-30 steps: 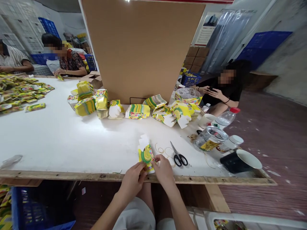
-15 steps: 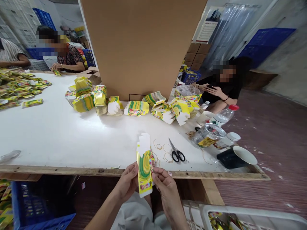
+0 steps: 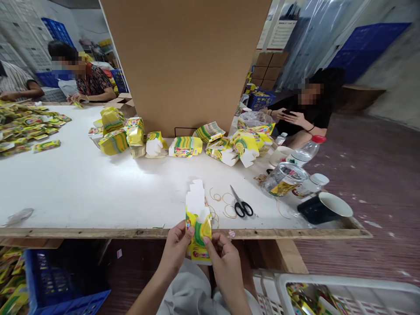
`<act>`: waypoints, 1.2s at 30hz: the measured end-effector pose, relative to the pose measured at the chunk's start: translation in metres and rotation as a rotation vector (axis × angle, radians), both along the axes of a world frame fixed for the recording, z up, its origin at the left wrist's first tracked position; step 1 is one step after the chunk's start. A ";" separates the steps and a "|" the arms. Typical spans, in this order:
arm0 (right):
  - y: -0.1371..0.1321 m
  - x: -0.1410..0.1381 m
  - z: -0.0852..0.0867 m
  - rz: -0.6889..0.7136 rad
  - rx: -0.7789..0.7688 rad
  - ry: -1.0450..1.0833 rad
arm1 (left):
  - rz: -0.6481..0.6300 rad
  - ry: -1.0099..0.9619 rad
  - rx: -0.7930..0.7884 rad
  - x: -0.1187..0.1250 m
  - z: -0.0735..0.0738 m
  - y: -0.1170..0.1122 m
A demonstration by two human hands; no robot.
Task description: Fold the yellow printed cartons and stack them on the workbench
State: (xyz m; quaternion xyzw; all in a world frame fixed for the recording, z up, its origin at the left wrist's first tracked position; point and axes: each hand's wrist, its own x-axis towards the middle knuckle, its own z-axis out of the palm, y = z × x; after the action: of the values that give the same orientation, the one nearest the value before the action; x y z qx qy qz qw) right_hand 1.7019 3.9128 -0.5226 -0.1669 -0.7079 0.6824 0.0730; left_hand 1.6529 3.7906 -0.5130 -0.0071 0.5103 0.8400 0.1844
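Between both hands, just over the table's front edge, I hold a small yellow and green printed carton [image 3: 201, 232] with white flaps standing up at its far end. My left hand [image 3: 180, 245] pinches its left side, the thumb on the printed face. My right hand [image 3: 225, 256] grips the right side, thumb pressed on the front and fingers curled behind. Rubber bands [image 3: 216, 199] lie on the table just beyond the carton. To their right rest black-handled scissors [image 3: 242, 205]. Whether anything is inside the carton cannot be seen.
Stacks of flat cartons [image 3: 186, 146] line the table [image 3: 82, 188] before a tall cardboard box [image 3: 187, 61]. Right: a plastic jar [image 3: 285, 179], bottles and a dark cup [image 3: 323, 208]. Below: a blue crate [image 3: 65, 280] and a white basket [image 3: 344, 282]. People sit left and right.
The carton has widened from a narrow folded strip, and a second white flap now shows on the right. My right thumb has moved onto its front face. The view shifted slightly.
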 end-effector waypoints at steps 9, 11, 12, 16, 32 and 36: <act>0.020 -0.002 0.011 0.116 0.067 0.137 | -0.127 0.193 -0.089 0.007 0.011 -0.011; 0.026 -0.002 0.016 0.177 0.027 0.149 | -0.240 0.187 -0.065 0.006 0.015 -0.014; 0.029 -0.002 0.019 0.212 0.012 0.150 | -0.289 0.180 -0.039 0.006 0.017 -0.015; 0.037 -0.001 0.028 0.283 0.049 0.146 | -0.402 0.154 0.072 0.008 0.019 -0.017; 0.047 0.006 0.036 0.286 0.013 0.038 | -0.339 0.389 -0.236 0.012 0.013 -0.013; 0.042 0.006 0.037 0.249 0.278 -0.019 | -0.426 0.304 -0.057 0.016 0.019 -0.011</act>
State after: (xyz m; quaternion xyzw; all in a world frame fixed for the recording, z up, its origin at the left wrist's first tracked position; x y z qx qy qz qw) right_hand 1.7078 3.9549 -0.4857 -0.0726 -0.8113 0.5801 0.0036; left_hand 1.6686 3.7795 -0.4938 0.2214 0.5457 0.7589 0.2780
